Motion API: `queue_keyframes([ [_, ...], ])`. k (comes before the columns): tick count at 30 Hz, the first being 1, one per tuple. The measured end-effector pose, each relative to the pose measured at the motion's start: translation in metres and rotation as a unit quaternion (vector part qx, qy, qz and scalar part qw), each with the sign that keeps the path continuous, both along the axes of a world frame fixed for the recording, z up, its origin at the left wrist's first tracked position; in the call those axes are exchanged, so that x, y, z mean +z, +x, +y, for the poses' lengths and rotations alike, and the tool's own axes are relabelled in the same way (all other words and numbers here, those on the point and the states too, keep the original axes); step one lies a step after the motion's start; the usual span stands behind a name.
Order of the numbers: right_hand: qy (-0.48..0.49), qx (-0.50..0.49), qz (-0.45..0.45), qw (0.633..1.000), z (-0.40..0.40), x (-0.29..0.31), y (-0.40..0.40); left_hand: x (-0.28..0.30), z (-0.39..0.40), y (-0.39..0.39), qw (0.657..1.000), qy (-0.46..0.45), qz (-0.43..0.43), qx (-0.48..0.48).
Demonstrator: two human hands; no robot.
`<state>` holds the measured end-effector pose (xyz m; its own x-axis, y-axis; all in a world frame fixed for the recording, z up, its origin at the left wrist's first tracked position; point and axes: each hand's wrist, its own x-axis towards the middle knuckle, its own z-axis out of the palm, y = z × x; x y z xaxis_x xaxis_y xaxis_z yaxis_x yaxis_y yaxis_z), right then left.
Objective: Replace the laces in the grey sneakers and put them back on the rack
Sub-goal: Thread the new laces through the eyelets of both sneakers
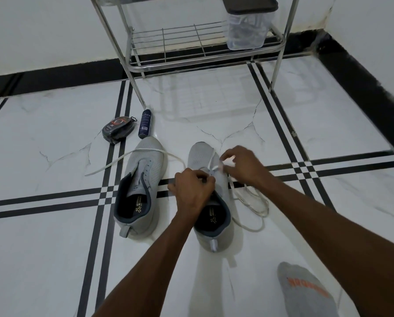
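At frame centre, the left hand (pixel 192 191) and right hand (pixel 241 164) both pinch the white lace (pixel 252 205) over the right grey sneaker (pixel 210 202); the left grey sneaker (pixel 141 186) lies beside it, below the metal rack (pixel 191 42).

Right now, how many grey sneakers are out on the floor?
2. The left sneaker lies unlaced beside the right sneaker, which the left hand and right hand are lacing. None on the rack.

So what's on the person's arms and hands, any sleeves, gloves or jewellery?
Nothing is worn: both forearms are bare with no sleeves in view. The left hand and right hand have no gloves, and no rings, watch or bands show.
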<state>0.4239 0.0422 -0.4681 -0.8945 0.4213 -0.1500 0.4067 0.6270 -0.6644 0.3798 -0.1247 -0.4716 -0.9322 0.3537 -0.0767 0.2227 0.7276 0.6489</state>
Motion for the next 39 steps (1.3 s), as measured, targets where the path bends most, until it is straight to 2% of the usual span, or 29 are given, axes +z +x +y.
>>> queue_keyframes([
  [4, 0.091, 0.007, 0.034, 0.995, -0.023, -0.015, 0.000, -0.001, 0.000, 0.000, 1.000, 0.000, 0.009, 0.003],
  [8, 0.141, 0.108, 0.016, 0.984, -0.024, -0.009, 0.000, -0.004, -0.005, 0.001, 1.000, 0.002, 0.008, 0.007],
  [9, 0.147, 0.107, 0.025, 0.983, -0.018, -0.006, 0.000, -0.004, -0.006, 0.002, 1.000, 0.002, 0.012, 0.003],
  [12, 0.093, -0.008, 0.063, 0.994, -0.004, -0.005, -0.001, 0.001, 0.001, 0.002, 1.000, 0.006, 0.027, -0.009],
  [14, 0.050, -0.064, 0.045, 0.996, -0.007, -0.007, -0.001, 0.004, 0.006, 0.002, 1.000, 0.015, 0.008, -0.020],
  [18, 0.009, -0.073, 0.015, 0.997, -0.019, -0.003, -0.002, 0.002, -0.001, -0.004, 0.997, 0.054, 0.014, -0.048],
  [22, -0.007, -0.071, 0.005, 0.997, -0.020, -0.001, -0.009, 0.002, -0.005, -0.028, 0.993, 0.101, 0.056, 0.015],
  [24, -0.028, -0.063, 0.000, 0.998, -0.026, -0.003, -0.011, 0.002, -0.005, -0.047, 0.995, 0.077, 0.006, 0.056],
  [26, -0.046, -0.067, -0.003, 0.997, -0.032, -0.007, -0.013, -0.004, -0.004, -0.068, 0.990, 0.017, -0.114, 0.077],
  [28, -0.049, -0.073, -0.005, 0.996, -0.036, -0.013, -0.016, -0.011, -0.003, -0.082, 0.969, 0.018, -0.235, 0.081],
  [29, -0.048, -0.076, -0.004, 0.996, -0.038, -0.015, -0.016, -0.016, -0.001, -0.088, 0.959, 0.033, -0.268, 0.089],
  [32, -0.049, -0.083, 0.005, 0.995, -0.038, -0.018, -0.016, -0.019, 0.000, -0.096, 0.929, 0.073, -0.329, 0.156],
  [35, -0.053, -0.085, 0.013, 0.995, -0.038, -0.020, -0.014, -0.019, -0.004, -0.099, 0.905, 0.076, -0.392, 0.149],
  [37, -0.061, -0.080, 0.015, 0.995, -0.039, -0.019, -0.012, -0.022, -0.006, -0.104, 0.906, 0.090, -0.379, 0.165],
  [39, -0.077, -0.079, 0.020, 0.994, -0.038, -0.018, -0.010, -0.021, -0.006, -0.106, 0.911, 0.133, -0.330, 0.207],
])
